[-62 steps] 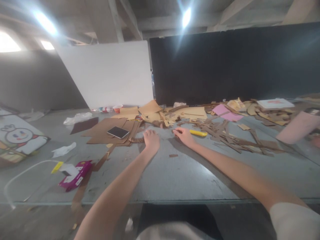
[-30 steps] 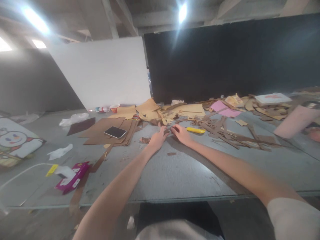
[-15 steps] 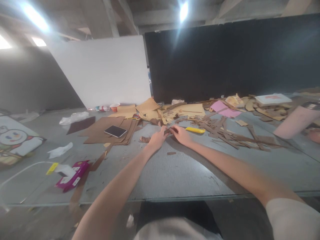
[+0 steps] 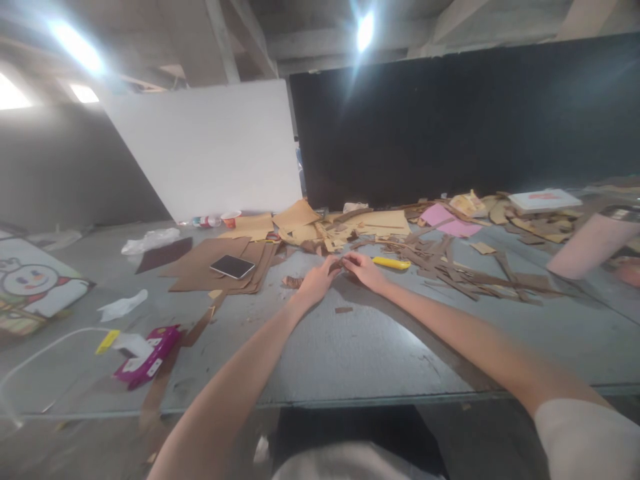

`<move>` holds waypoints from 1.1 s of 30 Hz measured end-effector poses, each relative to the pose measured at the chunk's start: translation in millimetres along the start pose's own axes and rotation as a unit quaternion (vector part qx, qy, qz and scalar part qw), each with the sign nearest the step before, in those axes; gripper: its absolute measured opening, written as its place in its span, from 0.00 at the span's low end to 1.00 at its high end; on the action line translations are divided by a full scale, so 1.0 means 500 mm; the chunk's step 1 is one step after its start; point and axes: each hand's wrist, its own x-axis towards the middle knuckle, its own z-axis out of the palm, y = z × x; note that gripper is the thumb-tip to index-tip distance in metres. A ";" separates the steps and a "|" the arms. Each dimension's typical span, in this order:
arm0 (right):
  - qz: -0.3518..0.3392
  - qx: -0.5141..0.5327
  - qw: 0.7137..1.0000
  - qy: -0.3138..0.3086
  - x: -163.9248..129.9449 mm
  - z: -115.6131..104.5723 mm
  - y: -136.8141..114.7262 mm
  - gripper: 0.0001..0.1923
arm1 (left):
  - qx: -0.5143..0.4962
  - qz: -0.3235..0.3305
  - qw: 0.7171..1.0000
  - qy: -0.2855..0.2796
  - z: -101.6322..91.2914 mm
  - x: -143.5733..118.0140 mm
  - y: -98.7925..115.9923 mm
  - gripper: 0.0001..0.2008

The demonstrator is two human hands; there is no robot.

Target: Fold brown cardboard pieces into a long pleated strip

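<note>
My left hand (image 4: pixel 316 283) and right hand (image 4: pixel 367 270) pinched a small brown cardboard scrap (image 4: pixel 337 265) between them, just beside the yellow knife (image 4: pixel 391 263) on the grey table (image 4: pixel 350 347).

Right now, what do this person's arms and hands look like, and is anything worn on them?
Both arms are bare from wrist to past the elbow. The left hand and right hand wear no gloves; rings or a watch are not visible, though the picture is too blurred to be sure. A short pale sleeve covers the right upper arm.
</note>
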 end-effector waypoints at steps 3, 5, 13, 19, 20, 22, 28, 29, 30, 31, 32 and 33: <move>-0.001 -0.014 1.000 0.010 0.000 0.001 -0.002 0.20 | -0.008 -0.012 1.000 -0.006 -0.002 -0.001 0.003 0.15; -0.006 -0.030 0.999 0.027 0.000 0.001 -0.003 0.19 | -0.010 -0.013 1.000 0.000 -0.002 0.000 0.005 0.14; -0.002 -0.058 0.996 0.071 -0.002 0.003 0.003 0.17 | -0.015 0.009 1.000 0.000 0.004 0.000 -0.005 0.13; -0.013 -0.077 0.994 0.070 0.001 0.005 0.018 0.16 | 0.009 0.011 1.000 0.008 0.011 0.002 -0.015 0.14; -0.020 -0.084 0.994 0.066 0.002 0.004 0.019 0.16 | 0.010 0.009 1.000 0.009 0.011 0.002 -0.015 0.14; -0.035 -0.100 0.993 0.060 0.002 0.003 0.022 0.16 | 0.012 0.008 1.000 0.007 0.012 0.003 -0.016 0.14; -0.058 -0.151 0.986 0.044 0.003 -0.003 0.024 0.12 | 0.023 0.001 1.000 0.006 0.009 0.002 -0.014 0.18; -0.058 -0.153 0.986 0.042 0.003 -0.003 0.024 0.11 | 0.024 -0.005 1.000 0.005 0.009 0.002 -0.013 0.20; -0.059 -0.157 0.985 0.039 0.003 -0.003 0.024 0.10 | 0.024 -0.009 1.000 0.004 0.009 0.002 -0.013 0.21; -0.059 -0.159 0.985 0.037 0.002 -0.003 0.023 0.09 | 0.023 -0.010 1.000 0.001 0.008 0.002 -0.013 0.21; -0.060 -0.162 0.984 0.034 0.002 -0.003 0.023 0.09 | 0.022 -0.009 1.000 -0.001 0.008 0.002 -0.013 0.21; -0.061 -0.163 0.984 0.032 0.001 -0.002 0.023 0.09 | 0.021 -0.005 1.000 -0.004 0.008 0.001 -0.013 0.21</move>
